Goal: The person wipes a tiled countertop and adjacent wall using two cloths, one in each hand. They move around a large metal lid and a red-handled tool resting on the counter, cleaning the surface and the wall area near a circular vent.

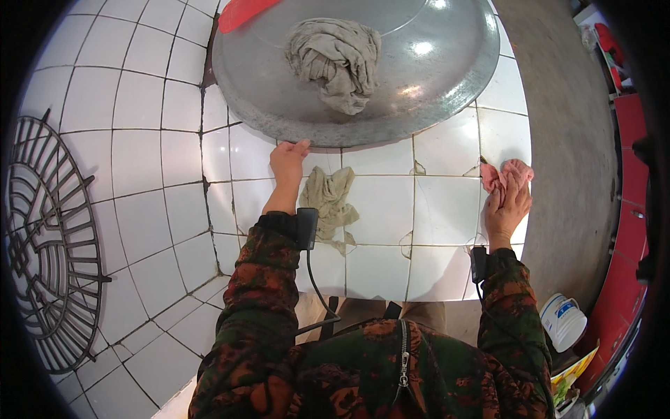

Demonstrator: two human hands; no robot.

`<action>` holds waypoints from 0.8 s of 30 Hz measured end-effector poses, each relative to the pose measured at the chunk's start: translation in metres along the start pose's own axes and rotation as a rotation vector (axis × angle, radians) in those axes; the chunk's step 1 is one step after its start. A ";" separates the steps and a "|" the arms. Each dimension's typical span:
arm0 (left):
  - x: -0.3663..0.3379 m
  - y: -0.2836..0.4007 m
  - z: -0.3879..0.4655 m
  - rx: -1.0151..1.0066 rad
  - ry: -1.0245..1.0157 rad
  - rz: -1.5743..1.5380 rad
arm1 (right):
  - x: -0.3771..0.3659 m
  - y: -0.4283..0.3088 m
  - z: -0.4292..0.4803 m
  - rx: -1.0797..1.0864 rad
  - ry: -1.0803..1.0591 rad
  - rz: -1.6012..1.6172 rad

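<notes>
My right hand presses a pink cloth onto the white tiled counter, close to its right edge. At the near rim of a large round metal lid, my left hand has its fingertips on or right against the edge; whether it grips the rim is not clear. A crumpled grey cloth lies on top of the lid. Beside my left wrist, a second greyish-beige cloth rests on the tiles. The lid's far side runs out of the picture.
A red plastic object sits on the lid's far left. A dark slatted rack is against the tiled wall at left. Beyond the counter's right edge are the floor, a white bucket and red cabinets. Cables run from both wrists.
</notes>
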State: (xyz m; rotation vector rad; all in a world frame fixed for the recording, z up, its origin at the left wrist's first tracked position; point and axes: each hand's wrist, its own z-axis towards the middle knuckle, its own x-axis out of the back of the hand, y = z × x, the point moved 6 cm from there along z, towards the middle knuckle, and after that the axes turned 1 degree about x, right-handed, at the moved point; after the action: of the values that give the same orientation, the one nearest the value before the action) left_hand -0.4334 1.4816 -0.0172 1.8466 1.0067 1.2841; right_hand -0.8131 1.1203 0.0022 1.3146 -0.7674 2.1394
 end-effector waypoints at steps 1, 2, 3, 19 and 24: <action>-0.001 -0.003 0.002 0.046 0.014 -0.048 | 0.000 0.000 0.000 -0.005 -0.012 0.005; -0.002 0.002 0.004 -0.004 0.029 -0.046 | -0.001 0.000 0.000 -0.010 -0.024 0.010; -0.004 0.004 0.007 -0.003 0.043 -0.043 | 0.000 0.000 0.000 -0.006 -0.025 0.015; -0.016 0.022 0.021 0.285 0.030 -0.279 | -0.001 0.000 0.000 -0.046 -0.051 0.040; -0.014 0.029 0.030 0.356 0.012 -0.262 | -0.002 0.002 -0.001 -0.046 -0.048 0.030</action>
State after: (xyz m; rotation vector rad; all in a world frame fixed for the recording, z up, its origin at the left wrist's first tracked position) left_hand -0.4014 1.4527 -0.0074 1.8827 1.5061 1.0087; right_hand -0.8138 1.1194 -0.0006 1.3429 -0.8553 2.1078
